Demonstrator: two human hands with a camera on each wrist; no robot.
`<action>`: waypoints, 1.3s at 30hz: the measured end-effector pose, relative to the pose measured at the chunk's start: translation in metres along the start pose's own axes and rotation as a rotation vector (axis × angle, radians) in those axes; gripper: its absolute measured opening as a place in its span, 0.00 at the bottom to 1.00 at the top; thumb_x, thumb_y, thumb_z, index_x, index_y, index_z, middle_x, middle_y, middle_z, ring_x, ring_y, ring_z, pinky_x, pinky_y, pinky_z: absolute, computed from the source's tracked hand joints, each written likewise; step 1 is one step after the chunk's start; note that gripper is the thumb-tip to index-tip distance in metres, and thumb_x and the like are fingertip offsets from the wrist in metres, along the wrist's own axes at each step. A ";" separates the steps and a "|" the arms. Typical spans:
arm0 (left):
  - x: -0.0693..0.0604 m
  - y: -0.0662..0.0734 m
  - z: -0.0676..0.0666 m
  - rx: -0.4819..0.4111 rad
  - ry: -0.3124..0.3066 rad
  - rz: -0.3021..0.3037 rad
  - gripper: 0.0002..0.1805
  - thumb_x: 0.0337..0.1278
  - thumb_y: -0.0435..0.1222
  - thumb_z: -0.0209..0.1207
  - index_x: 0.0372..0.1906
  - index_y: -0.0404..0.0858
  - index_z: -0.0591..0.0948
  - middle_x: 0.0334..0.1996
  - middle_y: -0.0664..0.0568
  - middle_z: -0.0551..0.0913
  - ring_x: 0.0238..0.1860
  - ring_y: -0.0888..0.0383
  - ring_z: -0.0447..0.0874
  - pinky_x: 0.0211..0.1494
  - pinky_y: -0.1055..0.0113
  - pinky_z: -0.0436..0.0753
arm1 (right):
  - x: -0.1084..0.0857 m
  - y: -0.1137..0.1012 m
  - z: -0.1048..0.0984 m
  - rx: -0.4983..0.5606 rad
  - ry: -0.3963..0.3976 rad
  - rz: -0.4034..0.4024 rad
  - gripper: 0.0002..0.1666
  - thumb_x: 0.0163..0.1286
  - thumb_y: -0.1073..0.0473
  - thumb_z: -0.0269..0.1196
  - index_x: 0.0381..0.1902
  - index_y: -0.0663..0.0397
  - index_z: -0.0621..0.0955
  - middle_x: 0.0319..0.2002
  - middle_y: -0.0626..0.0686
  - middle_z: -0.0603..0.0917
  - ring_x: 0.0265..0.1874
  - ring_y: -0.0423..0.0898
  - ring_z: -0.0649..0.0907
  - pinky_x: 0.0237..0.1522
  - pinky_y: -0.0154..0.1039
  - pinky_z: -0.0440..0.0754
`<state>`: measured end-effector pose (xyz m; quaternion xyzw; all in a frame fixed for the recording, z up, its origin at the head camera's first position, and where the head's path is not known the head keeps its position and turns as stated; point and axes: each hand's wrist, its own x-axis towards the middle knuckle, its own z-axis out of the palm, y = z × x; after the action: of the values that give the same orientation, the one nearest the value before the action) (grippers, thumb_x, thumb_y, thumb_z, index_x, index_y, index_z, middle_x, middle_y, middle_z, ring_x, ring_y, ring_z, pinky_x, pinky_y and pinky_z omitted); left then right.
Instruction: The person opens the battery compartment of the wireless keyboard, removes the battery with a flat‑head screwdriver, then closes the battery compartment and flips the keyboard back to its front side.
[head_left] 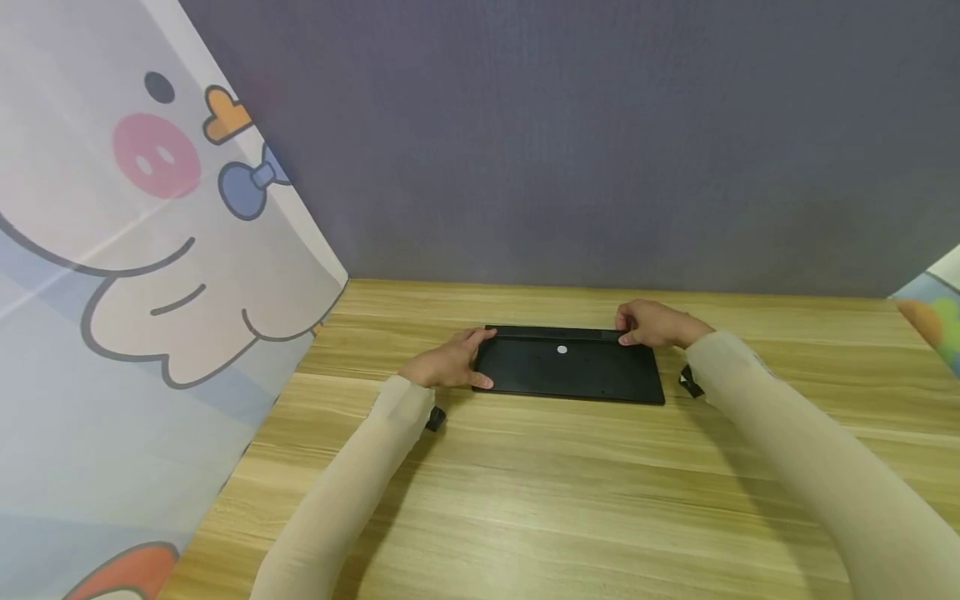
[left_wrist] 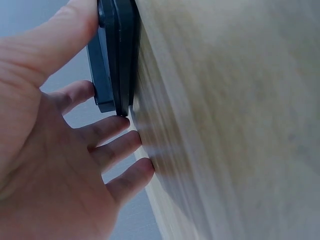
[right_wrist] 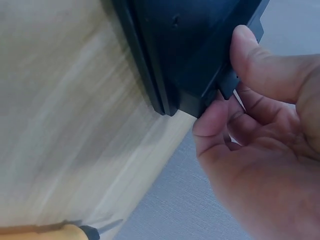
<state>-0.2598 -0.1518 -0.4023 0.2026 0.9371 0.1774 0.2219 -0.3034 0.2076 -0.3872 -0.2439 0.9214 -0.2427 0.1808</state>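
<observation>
A flat black panel, like an overturned keyboard with a raised ridge along its far edge, lies on the table. My left hand rests at its left end, thumb by the near corner and index finger by the far corner; the left wrist view shows the hand's fingers spread and fairly straight against the panel. At the ridge's right end, my right hand pinches a small black flap between thumb and fingers. The right wrist view shows this hand over the ridge corner, its other fingers curled.
The wooden table meets a grey partition behind the panel. A cartoon-printed sheet stands along the left side, and another print shows at far right. A yellow-orange object with a dark end is at the right wrist view's bottom-left.
</observation>
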 end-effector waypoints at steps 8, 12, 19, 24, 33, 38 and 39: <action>0.003 -0.003 0.001 0.012 -0.007 0.001 0.52 0.51 0.54 0.63 0.75 0.56 0.44 0.74 0.47 0.40 0.72 0.48 0.47 0.64 0.51 0.63 | -0.003 0.003 0.001 -0.001 0.028 -0.050 0.08 0.65 0.68 0.62 0.32 0.58 0.72 0.30 0.52 0.73 0.28 0.48 0.72 0.32 0.43 0.68; 0.001 -0.004 0.000 -0.011 -0.004 0.006 0.52 0.51 0.54 0.64 0.75 0.56 0.45 0.74 0.48 0.39 0.72 0.48 0.45 0.65 0.50 0.62 | -0.005 0.000 -0.001 -0.002 0.032 -0.073 0.08 0.67 0.68 0.60 0.30 0.58 0.71 0.29 0.52 0.73 0.27 0.47 0.72 0.30 0.42 0.68; 0.001 -0.006 0.000 -0.037 -0.012 0.035 0.52 0.50 0.53 0.65 0.75 0.56 0.46 0.74 0.48 0.39 0.72 0.48 0.43 0.65 0.49 0.62 | -0.007 0.000 -0.004 0.020 0.052 -0.065 0.07 0.68 0.68 0.59 0.30 0.59 0.72 0.28 0.53 0.74 0.26 0.47 0.71 0.30 0.42 0.67; 0.001 -0.006 0.001 -0.045 -0.020 0.038 0.52 0.50 0.53 0.65 0.75 0.56 0.46 0.74 0.48 0.39 0.72 0.48 0.42 0.65 0.49 0.61 | -0.003 0.001 -0.007 0.038 0.122 -0.051 0.06 0.68 0.67 0.59 0.31 0.59 0.72 0.30 0.54 0.77 0.26 0.47 0.71 0.30 0.43 0.67; 0.000 -0.005 0.002 -0.047 -0.021 0.039 0.52 0.51 0.53 0.65 0.75 0.55 0.45 0.74 0.48 0.39 0.72 0.48 0.42 0.65 0.49 0.61 | 0.022 0.010 -0.013 0.057 0.140 0.049 0.06 0.68 0.66 0.60 0.32 0.62 0.74 0.33 0.59 0.80 0.26 0.49 0.73 0.28 0.42 0.69; 0.001 -0.005 0.002 -0.046 -0.018 0.031 0.53 0.51 0.54 0.65 0.75 0.56 0.45 0.74 0.49 0.39 0.73 0.49 0.41 0.65 0.50 0.61 | 0.033 0.016 -0.013 0.090 0.092 0.090 0.05 0.67 0.68 0.59 0.31 0.64 0.73 0.32 0.57 0.78 0.23 0.46 0.70 0.25 0.39 0.68; 0.001 -0.005 0.002 -0.044 -0.017 0.029 0.53 0.51 0.54 0.65 0.75 0.56 0.45 0.74 0.49 0.38 0.73 0.49 0.41 0.65 0.50 0.61 | 0.036 0.018 -0.013 0.086 0.086 0.099 0.05 0.67 0.68 0.58 0.31 0.63 0.73 0.31 0.56 0.77 0.22 0.45 0.69 0.24 0.39 0.67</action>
<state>-0.2612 -0.1552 -0.4069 0.2130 0.9280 0.1995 0.2316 -0.3448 0.2070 -0.3940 -0.1793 0.9280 -0.2829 0.1632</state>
